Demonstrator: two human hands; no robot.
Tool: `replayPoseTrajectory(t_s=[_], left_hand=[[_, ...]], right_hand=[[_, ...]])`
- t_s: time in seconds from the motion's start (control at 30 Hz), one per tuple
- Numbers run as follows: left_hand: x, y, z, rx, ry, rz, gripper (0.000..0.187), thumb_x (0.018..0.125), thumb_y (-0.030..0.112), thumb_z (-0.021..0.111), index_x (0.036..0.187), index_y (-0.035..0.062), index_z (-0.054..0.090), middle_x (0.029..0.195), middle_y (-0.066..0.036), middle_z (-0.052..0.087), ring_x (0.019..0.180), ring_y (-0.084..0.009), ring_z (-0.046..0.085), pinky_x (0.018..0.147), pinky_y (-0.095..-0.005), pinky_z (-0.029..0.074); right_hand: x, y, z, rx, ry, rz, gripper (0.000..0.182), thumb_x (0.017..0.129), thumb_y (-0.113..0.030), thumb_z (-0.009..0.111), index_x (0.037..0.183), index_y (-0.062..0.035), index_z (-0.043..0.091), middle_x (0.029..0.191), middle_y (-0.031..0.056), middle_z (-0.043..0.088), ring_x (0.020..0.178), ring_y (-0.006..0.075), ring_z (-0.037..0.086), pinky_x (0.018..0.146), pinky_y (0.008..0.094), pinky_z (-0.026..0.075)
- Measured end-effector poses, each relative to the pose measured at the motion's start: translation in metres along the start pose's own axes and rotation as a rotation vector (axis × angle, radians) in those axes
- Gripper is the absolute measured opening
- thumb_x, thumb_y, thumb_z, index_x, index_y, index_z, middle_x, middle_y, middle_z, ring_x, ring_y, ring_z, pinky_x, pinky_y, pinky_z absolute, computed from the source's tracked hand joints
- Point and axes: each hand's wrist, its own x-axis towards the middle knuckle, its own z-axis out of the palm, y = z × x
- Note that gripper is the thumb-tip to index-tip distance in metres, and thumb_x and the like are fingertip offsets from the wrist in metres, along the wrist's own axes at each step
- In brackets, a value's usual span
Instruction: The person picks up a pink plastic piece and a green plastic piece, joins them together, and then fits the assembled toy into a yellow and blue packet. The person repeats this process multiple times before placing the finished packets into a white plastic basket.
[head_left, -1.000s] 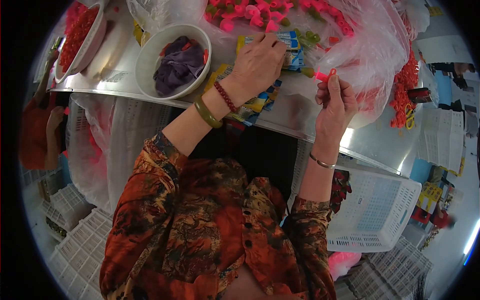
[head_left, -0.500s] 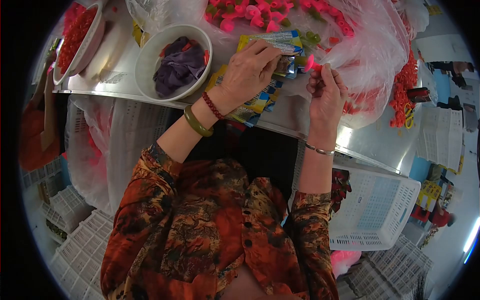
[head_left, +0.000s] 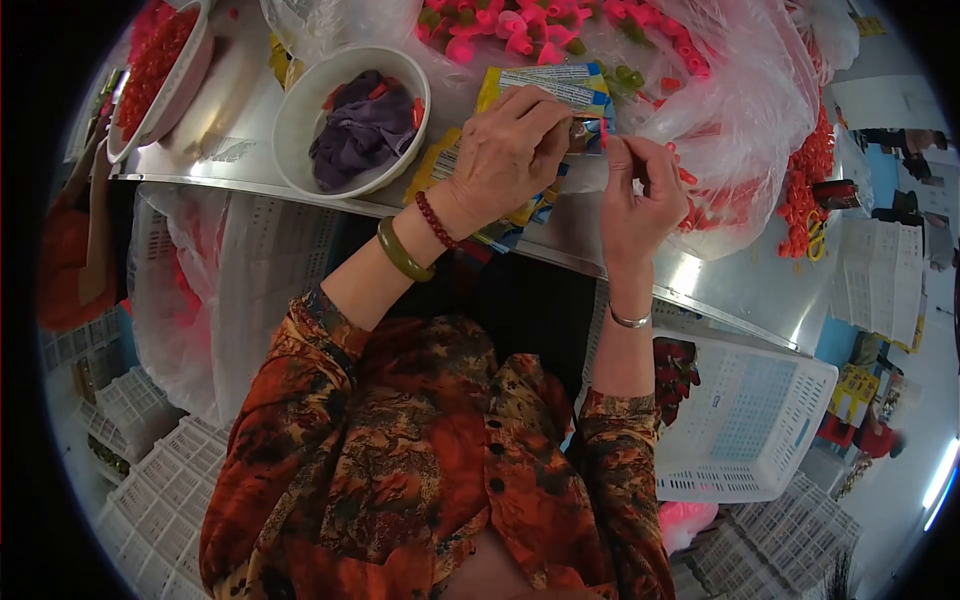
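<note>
On the metal table edge, my left hand [head_left: 512,150] is closed over a small printed packet [head_left: 584,136], whose right end shows past the fingertips. My right hand [head_left: 642,195] pinches a pink piece [head_left: 604,132] at that end of the packet. Most of the piece is hidden by the packet and my fingers. Beneath and behind my left hand lie more yellow-and-blue packets [head_left: 550,80]. Several loose red pieces [head_left: 686,176] are just beyond my right fingers.
A white bowl [head_left: 283,130] with a purple cloth [head_left: 360,140] stands left. Pink-and-green pieces [head_left: 510,28] lie on plastic at the back. A clear bag [head_left: 750,110] bulges at right, near yellow scissors [head_left: 816,240]. A white crate [head_left: 740,410] sits below the table edge.
My right hand has moved slightly left, bringing the pink piece from beside the packet into its end. Its green part is now out of sight. My left hand stays on the packet.
</note>
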Motion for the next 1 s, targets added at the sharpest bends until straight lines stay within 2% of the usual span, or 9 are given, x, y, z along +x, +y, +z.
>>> replayPoseTrajectory(t_s=[0.1,0.23,0.3,0.43,0.57,0.77,0.9,0.97,1.0], left_hand=[[0.000,0.002,0.001,0.047,-0.019,0.125,0.024,0.078,-0.002,0.069,0.101,0.0030,0.065,0.097,-0.010,0.064,0.091,-0.0314,0.064,0.079,-0.0395,0.053],[-0.005,0.005,-0.002,-0.010,0.008,0.219,0.025,0.078,0.000,0.070,0.102,0.0030,0.064,0.104,-0.011,0.063,0.095,-0.0309,0.063,0.087,-0.0413,0.050],[-0.007,0.007,0.000,-0.027,0.017,0.246,0.027,0.078,0.001,0.071,0.104,0.0028,0.063,0.106,-0.011,0.063,0.096,-0.0302,0.063,0.091,-0.0405,0.050],[-0.012,0.015,0.003,-0.071,0.035,0.219,0.025,0.078,0.002,0.071,0.102,0.0034,0.062,0.105,-0.011,0.064,0.098,-0.0296,0.064,0.094,-0.0403,0.051],[-0.015,0.018,0.002,-0.125,0.042,0.153,0.023,0.078,0.003,0.070,0.099,0.0037,0.061,0.105,-0.010,0.063,0.100,-0.0283,0.063,0.095,-0.0404,0.050],[-0.016,0.026,-0.007,-0.090,-0.085,0.227,0.025,0.078,-0.001,0.070,0.101,0.0012,0.062,0.107,-0.012,0.063,0.104,-0.0296,0.063,0.096,-0.0419,0.051],[-0.018,0.033,-0.014,-0.107,-0.074,0.179,0.024,0.080,-0.003,0.070,0.102,-0.0006,0.064,0.110,-0.015,0.066,0.102,-0.0329,0.066,0.091,-0.0425,0.053],[-0.017,0.035,-0.018,-0.108,-0.094,0.179,0.022,0.081,-0.004,0.070,0.102,-0.0014,0.065,0.111,-0.016,0.067,0.100,-0.0339,0.066,0.088,-0.0420,0.054],[-0.018,0.036,-0.018,-0.115,-0.113,0.182,0.022,0.081,-0.005,0.069,0.103,-0.0019,0.065,0.110,-0.016,0.068,0.098,-0.0346,0.067,0.086,-0.0415,0.054]], right_hand=[[-0.005,-0.001,0.003,-0.051,-0.003,-0.071,0.007,0.091,-0.004,0.073,0.092,0.0010,0.069,0.078,0.0023,0.064,0.067,0.0083,0.058,0.061,0.0241,0.048],[-0.013,0.002,-0.001,0.300,0.018,0.463,0.007,0.094,-0.003,0.069,0.098,0.0020,0.070,0.081,-0.0010,0.066,0.069,0.0054,0.058,0.062,0.0220,0.048],[-0.014,-0.003,-0.003,0.455,0.047,0.606,0.009,0.096,-0.006,0.068,0.099,0.0021,0.071,0.083,-0.0007,0.066,0.071,0.0052,0.058,0.061,0.0214,0.048],[-0.021,-0.006,-0.013,0.566,-0.008,0.723,0.018,0.097,-0.005,0.065,0.113,0.0032,0.067,0.083,0.0030,0.068,0.070,0.0077,0.061,0.062,0.0227,0.049],[-0.023,-0.016,-0.028,0.460,-0.230,0.704,0.023,0.097,0.000,0.061,0.120,0.0038,0.065,0.082,0.0040,0.070,0.066,0.0073,0.060,0.062,0.0204,0.048],[-0.040,-0.009,-0.025,0.178,-0.136,0.517,0.030,0.097,0.007,0.056,0.126,0.0039,0.064,0.081,0.0011,0.068,0.067,0.0058,0.060,0.063,0.0193,0.046],[-0.038,-0.020,-0.025,0.644,-0.146,0.901,0.035,0.092,0.007,0.057,0.127,0.0021,0.065,0.075,-0.0034,0.061,0.062,0.0032,0.053,0.054,0.0194,0.040],[-0.041,-0.020,-0.025,0.593,-0.252,0.870,0.041,0.089,0.009,0.055,0.128,0.0003,0.065,0.073,-0.0044,0.057,0.061,0.0021,0.050,0.054,0.0193,0.038],[-0.043,-0.019,-0.025,0.423,-0.315,0.792,0.044,0.085,0.011,0.054,0.125,-0.0004,0.067,0.071,-0.0058,0.053,0.061,0.0017,0.047,0.054,0.0194,0.038]])
